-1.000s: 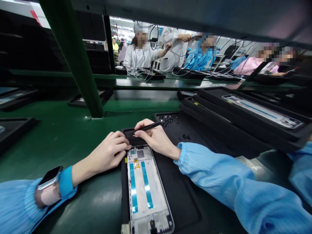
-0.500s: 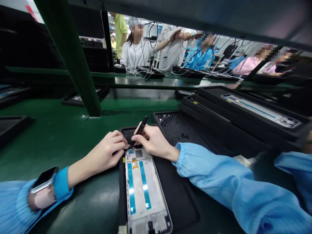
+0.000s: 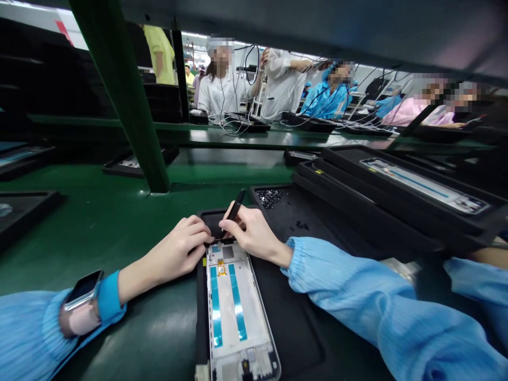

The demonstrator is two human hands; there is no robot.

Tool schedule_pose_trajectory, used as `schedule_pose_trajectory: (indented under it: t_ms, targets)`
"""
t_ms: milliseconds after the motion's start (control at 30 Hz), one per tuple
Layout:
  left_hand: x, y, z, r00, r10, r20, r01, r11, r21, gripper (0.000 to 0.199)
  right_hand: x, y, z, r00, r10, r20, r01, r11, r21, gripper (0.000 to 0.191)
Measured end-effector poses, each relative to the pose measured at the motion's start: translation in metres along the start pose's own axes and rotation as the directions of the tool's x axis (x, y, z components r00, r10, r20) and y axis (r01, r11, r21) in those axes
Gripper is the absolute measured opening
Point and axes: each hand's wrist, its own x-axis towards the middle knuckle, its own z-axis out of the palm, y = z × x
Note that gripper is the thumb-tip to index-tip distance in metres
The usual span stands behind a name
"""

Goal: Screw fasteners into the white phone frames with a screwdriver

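Right hand [image 3: 256, 230]: my fingers pinch a black tool [image 3: 235, 207] at the top end of a phone frame [image 3: 228, 317].
Left hand [image 3: 184, 243]: fingers bunched at its corner; holding anything, I cannot tell.
Phone frame: in a black tray [image 3: 291, 312].
Tool: 1 slip, from a loose pinch, could scratch it.

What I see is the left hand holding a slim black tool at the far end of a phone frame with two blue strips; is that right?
Not quite: the head view shows the slim black tool in the right hand, not the left hand. It is at the far end of the phone frame with two blue strips.
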Motion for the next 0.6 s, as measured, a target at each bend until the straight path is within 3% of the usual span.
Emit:
schedule_pose_trajectory:
  t_ms: [233, 433, 533, 600]
  targets:
    - [0.000, 0.001, 0.001, 1.000, 0.011, -0.007, -0.011, 1.000, -0.017, 0.021, 0.000, 0.005, 0.001, 0.999, -0.038, -0.021, 0.036, 0.997, -0.072, 0.012]
    - [0.001, -0.005, 0.001, 1.000, 0.004, -0.025, -0.004, 1.000, 0.014, 0.023, -0.001, 0.004, 0.004, 0.974, -0.227, 0.008, 0.225, 0.957, -0.185, 0.011]
    - [-0.004, 0.015, -0.007, 0.994, 0.029, -0.108, -0.030, 0.999, -0.010, 0.019, -0.002, 0.005, 0.003, 0.986, -0.148, -0.074, 0.141, 0.986, -0.087, 0.013]
    - [-0.012, 0.042, -0.010, 0.988, 0.142, -0.062, -0.147, 0.986, -0.082, 0.011, -0.001, 0.006, 0.002, 0.989, -0.036, -0.144, 0.042, 0.998, 0.042, 0.015]
